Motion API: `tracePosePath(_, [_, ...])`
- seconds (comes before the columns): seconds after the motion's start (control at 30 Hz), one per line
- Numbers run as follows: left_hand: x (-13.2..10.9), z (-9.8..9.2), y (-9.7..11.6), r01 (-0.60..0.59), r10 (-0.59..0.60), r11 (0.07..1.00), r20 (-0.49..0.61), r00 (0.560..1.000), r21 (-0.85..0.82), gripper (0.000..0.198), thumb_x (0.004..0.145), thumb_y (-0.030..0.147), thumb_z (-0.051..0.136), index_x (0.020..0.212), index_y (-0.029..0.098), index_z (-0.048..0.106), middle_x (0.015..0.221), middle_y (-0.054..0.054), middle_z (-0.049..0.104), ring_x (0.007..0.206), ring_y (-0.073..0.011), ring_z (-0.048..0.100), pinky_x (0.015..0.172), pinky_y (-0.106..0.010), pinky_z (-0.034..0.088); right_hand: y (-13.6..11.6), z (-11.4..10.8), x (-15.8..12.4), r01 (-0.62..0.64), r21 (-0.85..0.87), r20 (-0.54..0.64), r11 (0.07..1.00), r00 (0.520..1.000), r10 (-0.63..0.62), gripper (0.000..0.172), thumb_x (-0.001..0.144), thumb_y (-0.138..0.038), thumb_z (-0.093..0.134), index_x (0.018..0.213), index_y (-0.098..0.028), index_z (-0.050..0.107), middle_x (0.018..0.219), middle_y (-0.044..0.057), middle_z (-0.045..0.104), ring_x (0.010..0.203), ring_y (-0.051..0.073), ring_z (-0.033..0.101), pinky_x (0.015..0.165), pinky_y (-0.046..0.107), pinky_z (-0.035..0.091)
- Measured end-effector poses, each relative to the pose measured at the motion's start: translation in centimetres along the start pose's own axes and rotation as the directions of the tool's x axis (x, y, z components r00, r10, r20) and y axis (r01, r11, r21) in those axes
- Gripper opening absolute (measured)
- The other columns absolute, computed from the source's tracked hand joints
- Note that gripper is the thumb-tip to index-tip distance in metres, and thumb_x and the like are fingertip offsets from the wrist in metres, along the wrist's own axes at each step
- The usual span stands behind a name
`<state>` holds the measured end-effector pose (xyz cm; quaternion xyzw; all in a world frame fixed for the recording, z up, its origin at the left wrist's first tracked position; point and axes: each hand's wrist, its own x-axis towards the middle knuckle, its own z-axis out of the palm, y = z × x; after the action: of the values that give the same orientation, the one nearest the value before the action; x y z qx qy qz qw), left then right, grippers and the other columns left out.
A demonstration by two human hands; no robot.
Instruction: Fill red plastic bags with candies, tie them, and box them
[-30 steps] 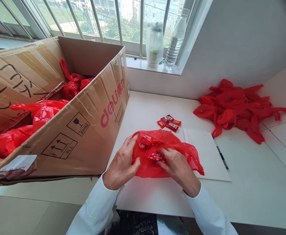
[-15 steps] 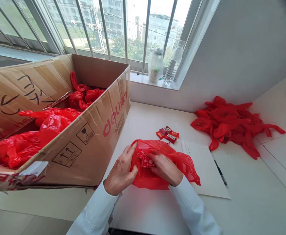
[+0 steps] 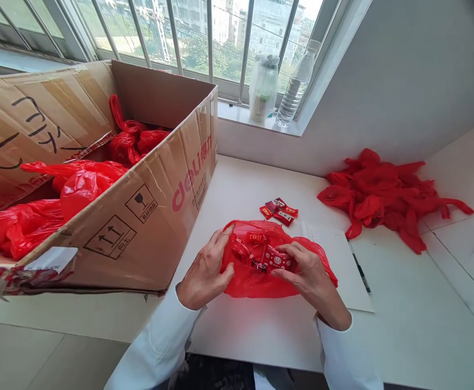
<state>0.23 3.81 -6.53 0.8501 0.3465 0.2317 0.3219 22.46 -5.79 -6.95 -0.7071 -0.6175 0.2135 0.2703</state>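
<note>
A red plastic bag (image 3: 257, 287) lies on the white table, its mouth spread open toward me. My left hand (image 3: 206, 273) is closed on the bag's left rim, thumb apart from the fingertips. Inside the mouth, my right hand (image 3: 307, 271) has thumb and fingers around the right end of a small red packet (image 3: 276, 259) with white round patterns. Left of that packet sit a red wrapped sweet (image 3: 240, 248) and another red wrapper (image 3: 257, 237) with yellow print. Beyond the bag, several small red and dark packets (image 3: 284, 216) lie on the table.
At left stands a large cardboard box (image 3: 155, 216) holding knotted red bags (image 3: 86, 187). A heap of red bags (image 3: 375, 192) lies by the wall. A notebook (image 3: 342, 260) and black pen (image 3: 359, 268) are right of my hands. A clear bottle (image 3: 297, 89) stands on the sill.
My right hand has drawn back to the right from deep in the bag. The patterned packet has moved right with it, and the bag's mouth now shows more wrapped pieces. The view has tilted down.
</note>
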Motion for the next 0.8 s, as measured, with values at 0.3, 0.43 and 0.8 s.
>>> tracePosePath(0.3, [-0.4,0.0,0.0,0.013,-0.013,1.000,-0.005,1.000,-0.003,0.069,0.076,0.005,0.043,0.143,0.015,0.028,0.137,-0.012,0.044,0.128,-0.0254,0.044,0.105,-0.038,0.042,0.3,-1.5,-0.2,0.000,0.379,-0.120,0.925,0.992,0.050,0.024,0.085,-0.033,0.060,0.107,-0.024,0.062,0.103,0.003,0.066,0.092,0.018,0.062,0.078,0.029,0.049])
tracePosePath(0.43, [-0.2,0.2,0.4,-0.003,0.003,0.999,-0.001,1.000,-0.032,0.070,0.076,0.005,0.042,0.143,0.015,0.028,0.138,-0.011,0.043,0.128,-0.0229,0.043,0.109,-0.037,0.039,1.0,-3.9,0.1,-0.046,0.388,-0.332,0.920,0.924,0.186,0.030,0.076,-0.039,0.069,0.101,-0.022,0.065,0.093,0.004,0.068,0.079,0.018,0.064,0.073,0.031,0.050])
tracePosePath(0.8, [-0.4,0.2,0.7,0.004,-0.004,0.999,0.012,1.000,-0.041,0.072,0.074,0.003,0.042,0.143,0.014,0.028,0.140,-0.011,0.042,0.130,-0.0232,0.041,0.110,-0.036,0.038,3.5,-4.9,4.0,-0.137,0.149,-0.284,0.979,0.943,0.175,0.031,0.071,-0.040,0.071,0.094,-0.020,0.066,0.079,0.003,0.072,0.069,0.017,0.064,0.064,0.028,0.047])
